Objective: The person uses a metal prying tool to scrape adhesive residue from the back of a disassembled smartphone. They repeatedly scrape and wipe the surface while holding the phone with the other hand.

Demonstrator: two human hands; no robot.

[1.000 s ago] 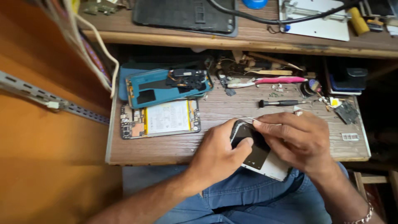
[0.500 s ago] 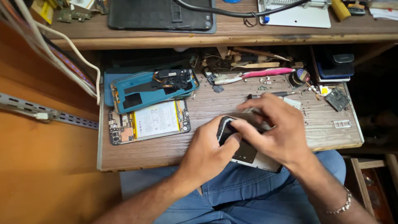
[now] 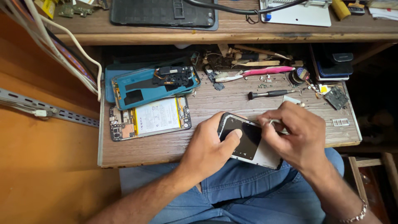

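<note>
Holding the phone at the front edge of the pull-out shelf, my left hand has its thumb pressed flat on the dark glass and its fingers curled under the body. My right hand is pinched shut on a small pale tool or part at the phone's upper right edge; I cannot tell which it is.

The phone juts past the shelf's front edge over my lap, so I judge that a slip of the left thumb could tip it off. Too much force from the pinched piece could, I think, crack the glass or gouge the frame.

Going left to right along the shelf: at the back left corner lies a teal back cover with a black camera module resting on it. Just in front of it is an opened phone, serving as a tray of sorts, with its white battery and circuit boards inside. Further right, near the back edge, are a pink toothbrush, a black screwdriver and a small round tin; what is in the tin I cannot make out. Loose screws scattered there could roll off if I jolt the shelf.
</note>
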